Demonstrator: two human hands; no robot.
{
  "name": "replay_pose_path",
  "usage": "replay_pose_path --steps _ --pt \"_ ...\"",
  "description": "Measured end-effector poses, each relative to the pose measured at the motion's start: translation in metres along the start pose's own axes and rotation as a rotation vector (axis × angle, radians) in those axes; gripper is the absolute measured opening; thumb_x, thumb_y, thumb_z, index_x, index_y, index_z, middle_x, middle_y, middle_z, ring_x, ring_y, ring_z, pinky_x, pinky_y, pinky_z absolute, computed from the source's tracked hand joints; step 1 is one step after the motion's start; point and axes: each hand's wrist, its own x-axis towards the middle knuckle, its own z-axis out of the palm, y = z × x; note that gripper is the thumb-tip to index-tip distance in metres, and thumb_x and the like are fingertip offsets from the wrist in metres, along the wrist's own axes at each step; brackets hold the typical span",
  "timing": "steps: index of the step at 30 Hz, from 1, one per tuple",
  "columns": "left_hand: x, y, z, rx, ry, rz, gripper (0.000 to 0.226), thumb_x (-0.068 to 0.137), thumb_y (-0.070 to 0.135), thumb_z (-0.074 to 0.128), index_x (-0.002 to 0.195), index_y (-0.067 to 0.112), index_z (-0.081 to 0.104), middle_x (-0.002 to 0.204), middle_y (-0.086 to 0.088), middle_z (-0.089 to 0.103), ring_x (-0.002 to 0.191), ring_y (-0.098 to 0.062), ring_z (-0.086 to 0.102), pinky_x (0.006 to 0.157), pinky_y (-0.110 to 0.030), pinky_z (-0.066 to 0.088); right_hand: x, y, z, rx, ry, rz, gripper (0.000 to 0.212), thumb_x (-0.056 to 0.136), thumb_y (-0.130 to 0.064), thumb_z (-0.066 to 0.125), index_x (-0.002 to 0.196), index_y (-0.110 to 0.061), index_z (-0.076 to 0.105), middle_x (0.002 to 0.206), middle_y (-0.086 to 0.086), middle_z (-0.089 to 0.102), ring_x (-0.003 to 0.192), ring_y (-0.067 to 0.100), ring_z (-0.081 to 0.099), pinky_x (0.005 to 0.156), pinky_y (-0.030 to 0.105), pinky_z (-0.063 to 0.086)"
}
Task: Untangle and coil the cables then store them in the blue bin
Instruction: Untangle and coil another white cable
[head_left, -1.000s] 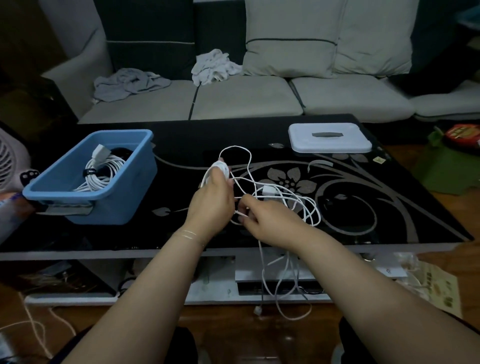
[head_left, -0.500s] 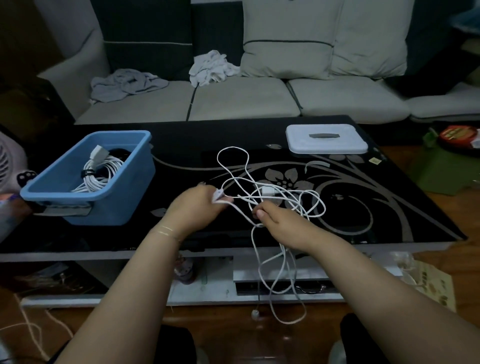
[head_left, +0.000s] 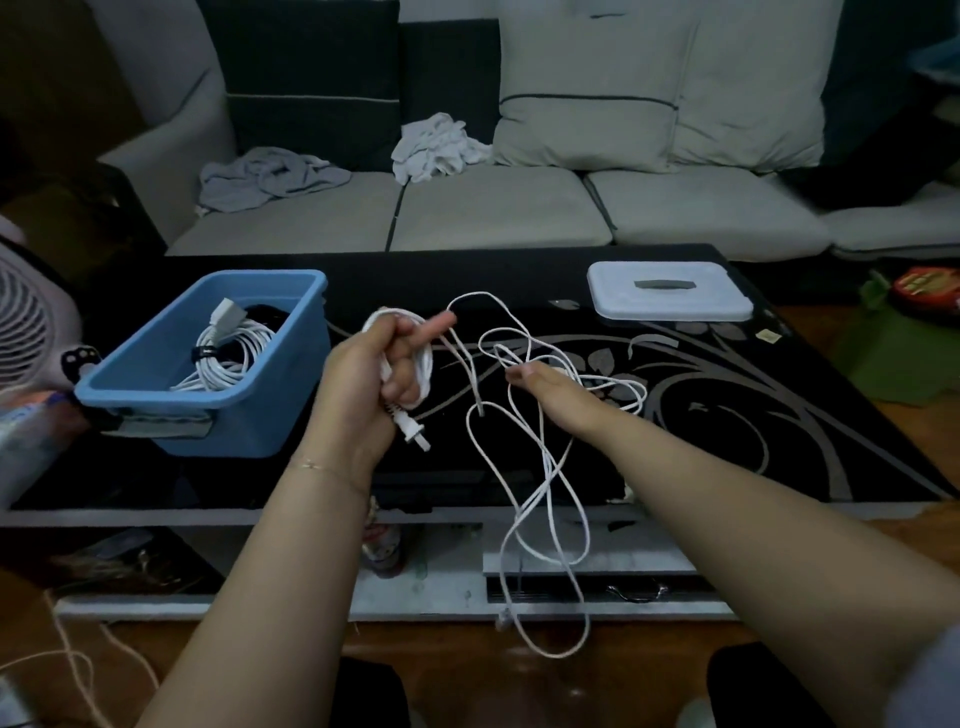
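Cable lay in loose white loops near the worktop's front edge, part of it spilling over that edge and hanging toward the floor. The left hand gripped a few turns already wound into a small coil, fingers curled round it with the index finger sticking out toward the right, and the plug dangling below the palm. The slack ran rightward from that coil toward the right hand, so its long axis lay roughly across the worktop between the two hands. The right hand sat just beside the loose loops, nearer to them than the left; its fingers faced away from the camera, so whether they pinched a strand could not be told. The next wrap seemed to depend on the right hand feeding slack leftward to the coil. The bin stood at the worktop's left front, just beside the left hand, with one tied white cable already inside. A white lid rested near the back right edge.
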Motion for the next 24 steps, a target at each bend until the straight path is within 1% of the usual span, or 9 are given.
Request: replay_pose_path --steps 4,8,10,13,16,18,20,22,24 --pt "0.001 0.007 -0.001 -0.015 -0.016 0.046 0.026 0.098 0.014 0.038 0.074 0.011 0.047 0.109 -0.022 0.07 0.029 -0.002 0.026 0.035 -0.015 0.021 0.017 -0.009 0.002 0.166 0.103 0.035 0.038 0.106 -0.025 0.026 0.129 -0.006 0.049 0.133 0.014 0.056 0.13 0.022 0.047 0.11 0.031 0.033" --pt "-0.006 0.004 0.006 0.094 -0.051 -0.001 0.026 0.097 0.012 0.038 0.073 0.008 0.046 0.111 -0.037 0.059 0.034 0.004 0.047 0.037 -0.017 0.019 0.021 -0.022 -0.002 0.377 0.185 0.056 0.034 0.104 -0.007 0.031 0.127 0.014 0.044 0.13 0.03 0.051 0.125 0.033 0.051 0.1 0.03 0.042" --pt "-0.004 0.002 0.003 0.159 -0.072 -0.049 0.026 0.099 0.016 0.038 0.075 0.009 0.046 0.113 -0.035 0.061 0.03 0.002 0.041 0.036 -0.016 0.021 0.02 -0.026 0.0 0.351 0.207 0.074 0.031 0.104 -0.007 0.031 0.119 0.011 0.05 0.112 0.028 0.06 0.106 0.032 0.061 0.089 0.033 0.052" --pt "0.002 -0.001 -0.002 0.224 -0.116 -0.148 0.031 0.102 0.026 0.035 0.078 0.01 0.047 0.109 -0.022 0.069 0.026 -0.002 0.023 0.034 -0.016 0.024 0.017 -0.029 0.008 0.125 0.271 0.08 0.026 0.101 -0.014 0.035 0.092 -0.013 0.059 0.078 0.008 0.069 0.084 0.028 0.066 0.086 0.043 0.055" --pt "0.003 -0.002 -0.002 0.22 -0.145 -0.201 0.034 0.102 0.026 0.033 0.076 0.01 0.047 0.108 -0.02 0.07 0.026 -0.002 0.019 0.032 -0.015 0.023 0.001 -0.041 0.011 -0.201 0.362 0.0 0.025 0.099 -0.03 0.039 0.095 -0.023 0.062 0.091 -0.002 0.072 0.093 0.02 0.065 0.089 0.036 0.049" --pt "0.002 -0.002 -0.001 0.238 -0.15 -0.215 0.035 0.102 0.025 0.033 0.074 0.01 0.047 0.106 -0.022 0.07 0.025 -0.001 0.019 0.03 -0.015 0.022 -0.015 -0.059 0.012 -0.102 0.354 -0.084 0.035 0.102 -0.037 0.035 0.108 -0.017 0.063 0.103 0.001 0.07 0.102 0.018 0.061 0.092 0.033 0.044" --pt "0.001 -0.003 -0.001 0.245 -0.152 -0.219 0.034 0.101 0.024 0.033 0.073 0.01 0.047 0.097 -0.022 0.072 0.025 -0.002 0.019 0.03 -0.014 0.021 -0.033 -0.079 0.017 0.14 0.225 -0.115 0.043 0.101 -0.046 0.031 0.113 -0.016 0.061 0.099 0.0 0.07 0.101 0.014 0.062 0.095 0.032 0.043" --pt "0.001 -0.004 -0.001 0.23 -0.168 -0.22 0.033 0.101 0.022 0.034 0.074 0.01 0.048 0.068 -0.013 0.069 0.024 -0.003 0.019 0.031 -0.013 0.018 -0.05 -0.088 0.021 0.137 0.162 -0.151 0.039 0.1 -0.044 0.038 0.105 -0.013 0.062 0.074 -0.006 0.066 0.076 0.003 0.062 0.081 0.029 0.047" --pt "0.001 -0.003 -0.002 0.241 -0.218 -0.239 0.032 0.101 0.024 0.033 0.077 0.011 0.048 0.044 0.002 0.043 0.025 -0.004 0.018 0.033 -0.014 0.013 -0.064 -0.09 0.018 0.111 0.232 -0.2 0.027 0.099 -0.033 0.046 0.086 -0.014 0.062 0.053 -0.013 0.053 0.05 -0.004 0.05 0.061 0.023 0.047"
